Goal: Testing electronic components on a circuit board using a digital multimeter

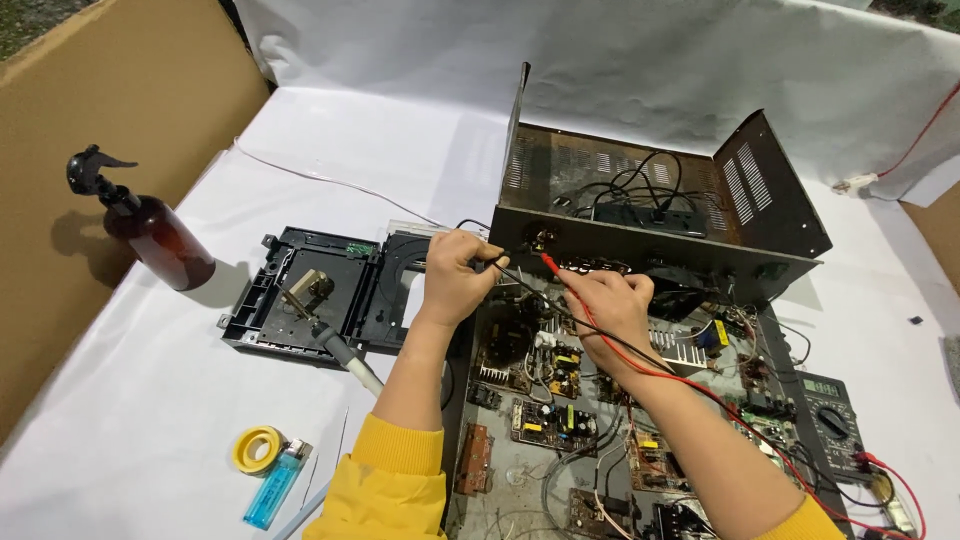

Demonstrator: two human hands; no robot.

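At frame centre, your left hand (pixel 455 275) grips the black probe (pixel 497 262); your right hand (pixel 608 305) pinches the red probe (pixel 553 265) above the circuit boards (pixel 545 400).

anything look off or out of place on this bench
Nothing spilled. The metal cover is off its base and stands tilted behind the bare circuit boards. A soldering iron lies on the black plastic tray, which looks risky if hot. The left hand and right hand each hold a probe.
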